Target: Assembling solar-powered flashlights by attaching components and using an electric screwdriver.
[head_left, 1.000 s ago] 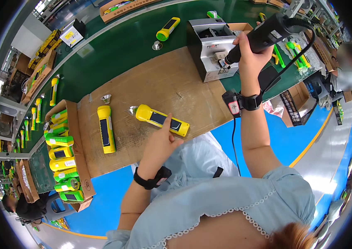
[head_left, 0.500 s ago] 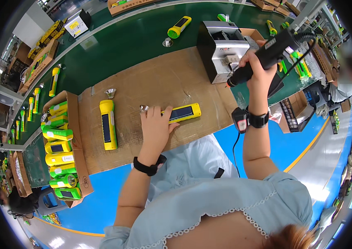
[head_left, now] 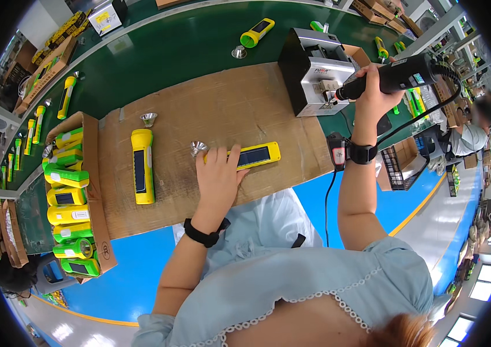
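My left hand (head_left: 217, 176) is closed over the head end of a yellow flashlight (head_left: 257, 155) with a dark solar panel, lying on the cardboard sheet. A silvery reflector cup (head_left: 198, 148) sits beside those fingers. My right hand (head_left: 374, 95) grips a black electric screwdriver (head_left: 406, 75) with a cable. The tool is held nearly level, its tip at the front of a black-and-silver screw feeder (head_left: 310, 87); whether the bit carries a screw is too small to tell. Left on the cardboard lies a second yellow flashlight (head_left: 143, 168), with another reflector cup (head_left: 149, 120) beyond its head.
An open carton (head_left: 104, 231) of yellow and green flashlights stands at the left. Cardboard (head_left: 222, 98) covers part of the green bench (head_left: 187, 43). Farther off lie a flashlight (head_left: 258, 32) and a reflector cup (head_left: 239, 52). A co-worker (head_left: 477, 133) is at the right.
My right hand has moved the screwdriver slightly right and levelled it, bringing its tip to the screw feeder's front. My left hand stays on the flashlight; the view has shifted slightly.
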The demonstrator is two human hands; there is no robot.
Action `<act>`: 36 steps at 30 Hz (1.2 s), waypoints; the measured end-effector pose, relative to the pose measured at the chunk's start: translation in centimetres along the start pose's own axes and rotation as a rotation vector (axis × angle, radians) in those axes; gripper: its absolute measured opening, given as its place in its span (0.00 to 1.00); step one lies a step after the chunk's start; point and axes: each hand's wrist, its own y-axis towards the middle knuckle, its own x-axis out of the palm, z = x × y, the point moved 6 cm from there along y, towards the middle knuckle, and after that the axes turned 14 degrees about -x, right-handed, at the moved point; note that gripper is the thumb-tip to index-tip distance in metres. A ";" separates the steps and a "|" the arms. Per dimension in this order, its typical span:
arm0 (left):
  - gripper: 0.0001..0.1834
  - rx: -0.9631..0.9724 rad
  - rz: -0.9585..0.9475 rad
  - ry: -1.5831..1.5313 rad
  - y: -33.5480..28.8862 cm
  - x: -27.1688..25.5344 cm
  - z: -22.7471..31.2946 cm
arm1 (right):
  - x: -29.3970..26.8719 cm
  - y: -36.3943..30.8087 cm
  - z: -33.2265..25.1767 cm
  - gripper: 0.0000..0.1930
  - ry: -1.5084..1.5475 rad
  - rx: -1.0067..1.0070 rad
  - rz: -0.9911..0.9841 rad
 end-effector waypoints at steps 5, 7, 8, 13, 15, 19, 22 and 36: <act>0.30 -0.001 -0.008 0.019 -0.1 0.1 -0.3 | 0.6 0.6 2.7 0.18 0.025 0.178 -0.065; 0.30 -0.005 -0.011 0.012 -0.1 0.2 -0.5 | 0.6 0.3 3.3 0.19 0.021 0.263 -0.133; 0.30 -0.005 -0.012 0.008 -0.1 0.2 -0.6 | 0.9 -0.1 3.6 0.19 0.018 0.346 -0.195; 0.29 0.003 -0.016 -0.029 0.3 0.2 -0.7 | -0.3 -2.8 0.0 0.19 0.238 0.254 -0.034; 0.29 0.004 -0.005 -0.030 0.0 0.0 -0.5 | -0.1 -2.6 -1.2 0.19 0.182 0.178 -0.027; 0.29 -0.026 -0.075 -0.156 1.3 -0.2 -1.6 | 0.4 -1.0 -1.7 0.21 0.070 0.044 0.011; 0.30 -0.036 -0.107 -0.214 1.1 -0.3 -1.3 | 0.8 0.1 -0.3 0.20 0.058 0.026 0.027; 0.26 -0.066 -0.066 -0.218 1.1 -0.4 -1.2 | -0.2 -2.4 0.5 0.21 0.189 0.264 -0.117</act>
